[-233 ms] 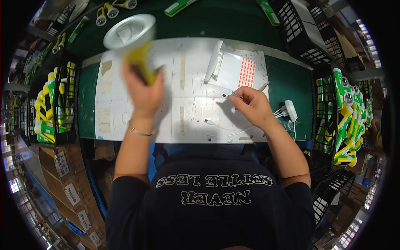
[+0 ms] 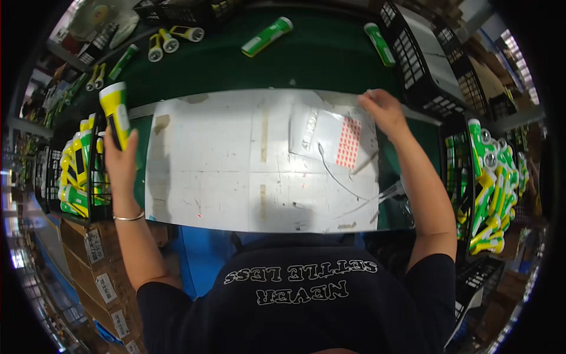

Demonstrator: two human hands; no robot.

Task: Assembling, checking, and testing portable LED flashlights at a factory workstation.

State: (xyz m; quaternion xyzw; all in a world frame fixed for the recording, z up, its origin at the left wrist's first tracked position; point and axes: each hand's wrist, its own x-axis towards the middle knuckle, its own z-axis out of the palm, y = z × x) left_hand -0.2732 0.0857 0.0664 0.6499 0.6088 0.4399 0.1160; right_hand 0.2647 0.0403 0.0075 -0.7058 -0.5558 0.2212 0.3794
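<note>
Yellow and white, with green and black on its side, a flashlight (image 2: 117, 115) stands nearly upright at the left of the frame, its wide white head uppermost and tilted slightly to the left. The left hand (image 2: 120, 168) grips it round the lower body, the thumb on its right side, just beside a black crate (image 2: 105, 194) filled with similar flashlights. A thin bracelet (image 2: 128, 218) circles that wrist.

At the upper right of the frame, the right hand (image 2: 387, 116) reaches over the far right corner of a white board (image 2: 218, 153), fingers bent toward the thumb; something pale shows at the tips, but whether they pinch it cannot be told. The board lies on a green counter (image 2: 330, 65). On its right part rest a clear plastic bag (image 2: 321, 125), a sheet of red stickers (image 2: 349, 143) and a white cable (image 2: 335, 176), which runs toward blurred white leads (image 2: 392, 190) beside the right forearm.

Toward the top centre lies a green flashlight (image 2: 267, 36); another green one (image 2: 379, 45) lies farther right, near an upper black crate (image 2: 407, 56). Three yellow flashlights (image 2: 169, 42) sit together at the upper left. Along the right side, a second crate (image 2: 466, 194) is heaped with flashlights, and cardboard boxes (image 2: 79, 236) fill the lower left.
</note>
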